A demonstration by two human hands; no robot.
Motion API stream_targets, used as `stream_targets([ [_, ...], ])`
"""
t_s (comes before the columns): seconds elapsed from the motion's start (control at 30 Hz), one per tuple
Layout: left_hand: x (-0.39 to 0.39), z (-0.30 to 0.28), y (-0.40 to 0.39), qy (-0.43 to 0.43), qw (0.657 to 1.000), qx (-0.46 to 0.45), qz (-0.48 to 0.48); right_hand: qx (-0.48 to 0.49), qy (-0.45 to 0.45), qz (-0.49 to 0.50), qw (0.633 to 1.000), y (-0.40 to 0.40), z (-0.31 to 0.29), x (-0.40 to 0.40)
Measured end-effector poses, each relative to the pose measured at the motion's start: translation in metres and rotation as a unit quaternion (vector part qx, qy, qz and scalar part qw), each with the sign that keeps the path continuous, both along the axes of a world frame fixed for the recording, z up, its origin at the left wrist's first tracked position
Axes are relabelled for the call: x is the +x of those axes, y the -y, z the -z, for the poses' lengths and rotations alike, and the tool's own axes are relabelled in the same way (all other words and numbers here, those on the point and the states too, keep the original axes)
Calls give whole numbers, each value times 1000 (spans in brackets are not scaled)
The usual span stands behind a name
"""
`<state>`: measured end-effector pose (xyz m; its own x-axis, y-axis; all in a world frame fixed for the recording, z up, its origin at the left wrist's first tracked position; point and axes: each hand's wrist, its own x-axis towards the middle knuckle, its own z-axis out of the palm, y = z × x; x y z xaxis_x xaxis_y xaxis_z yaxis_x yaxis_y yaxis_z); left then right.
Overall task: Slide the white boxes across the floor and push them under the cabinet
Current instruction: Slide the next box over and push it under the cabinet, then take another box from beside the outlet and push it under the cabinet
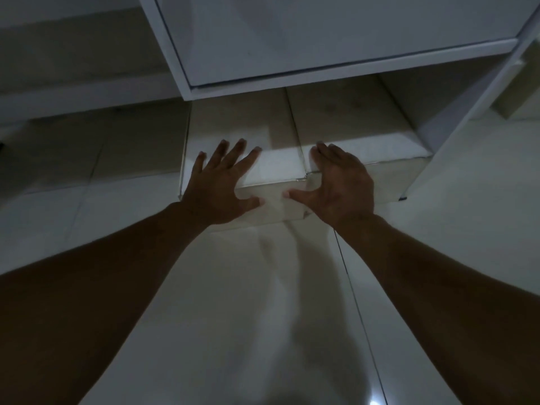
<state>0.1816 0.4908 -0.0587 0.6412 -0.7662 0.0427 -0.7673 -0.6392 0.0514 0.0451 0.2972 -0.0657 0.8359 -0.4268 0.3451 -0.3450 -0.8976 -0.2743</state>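
I see the left hand [219, 182] spread flat, fingers straight, pressing the left white box [233, 135]. The right hand [339, 182] lies open on the right white box [359, 133]. Both boxes sit partly under the cabinet [321, 39], on the tiled floor [263, 287].

The cabinet [321, 39] is white with a thin dark line along its lower front edge. Below the cabinet, the two boxes [274, 168] are plain white, without print. In front of the cabinet, the floor [263, 287] is pale glossy tile with thin dark joints.
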Motion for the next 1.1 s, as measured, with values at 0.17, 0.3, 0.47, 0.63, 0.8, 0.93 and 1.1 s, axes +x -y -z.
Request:
stream_targets([
  [0.17,6,0,3,-5,1000,-1,-1,-12,2,6,1000,-2,1,1],
  [0.3,8,0,3,-4,1000,-2,0,-23,3,9,1000,-4,2,3],
  [0.47,6,-4,4,-21,1000,-8,-7,-18,-27,-3,999,-3,1,3],
  [0.63,-18,-13,10,-71,996,-19,-49,15,-11,-47,999,-10,-6,-15],
  [0.8,-66,-38,19,-52,978,-202,-3,42,58,-36,997,-16,-23,-56],
  [0.93,-93,-72,26,-55,969,-239,28,27,71,-8,997,-11,-51,-92],
  [1.1,-124,-111,52,-34,972,-216,82,4,72,34,997,9,-90,-139],
])
